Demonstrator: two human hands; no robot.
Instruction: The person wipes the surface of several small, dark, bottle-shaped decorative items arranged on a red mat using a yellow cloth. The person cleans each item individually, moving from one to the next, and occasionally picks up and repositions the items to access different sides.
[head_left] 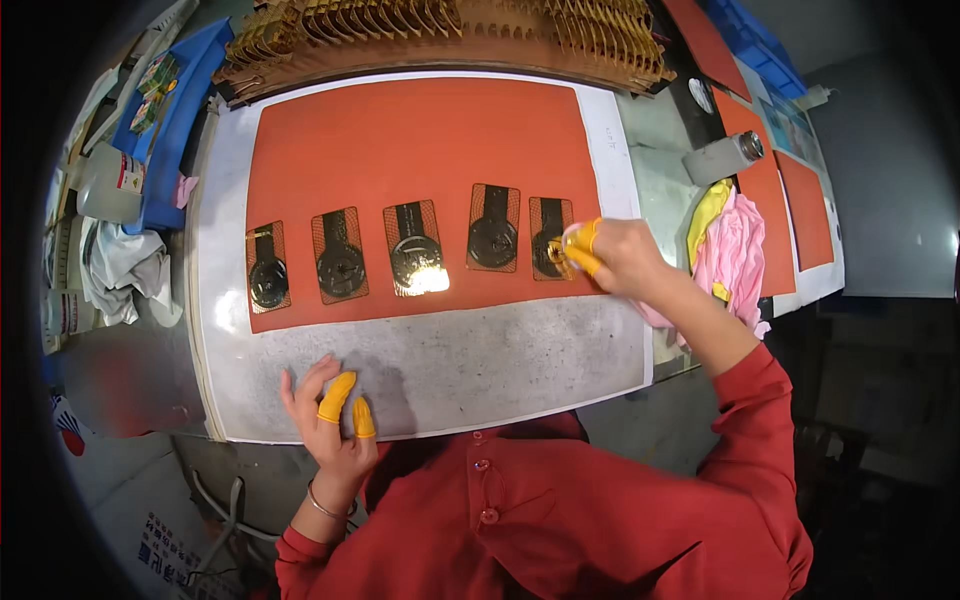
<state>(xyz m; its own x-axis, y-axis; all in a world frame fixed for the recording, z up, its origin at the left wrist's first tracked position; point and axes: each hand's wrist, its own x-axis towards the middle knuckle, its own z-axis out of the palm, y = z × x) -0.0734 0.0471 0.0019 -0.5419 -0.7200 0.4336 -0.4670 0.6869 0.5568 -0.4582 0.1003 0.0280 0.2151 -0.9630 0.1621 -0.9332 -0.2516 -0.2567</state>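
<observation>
Head view, looking down at our own two hands over a bench. An orange mat (420, 140) lies on a grey sheet (480, 365), and five small dark parts sit in a row across the mat, each a black disc with a stem on a mesh-patterned card. Our right hand (615, 255) reaches in from the right to the part (551, 238) at the right end of the row; its fingers (capped in yellow finger cots) are pinched around a small pale cloth (575, 238) pressed against that part's disc. The middle part (416, 248) catches a bright glare. Our left hand (330, 410) rests flat on the grey sheet near the front edge, fingers released and spread, holding nothing, two of them also in yellow cots, with a thin bracelet at the wrist. Just right of the mat lies a heap of pink and yellow rags (730, 245), touching our right forearm. Behind the mat runs a rack of gold-coloured pieces (440, 30). Off to the left sit a white bottle (110, 180) and crumpled white cloths (125, 270). We wear red sleeves.
</observation>
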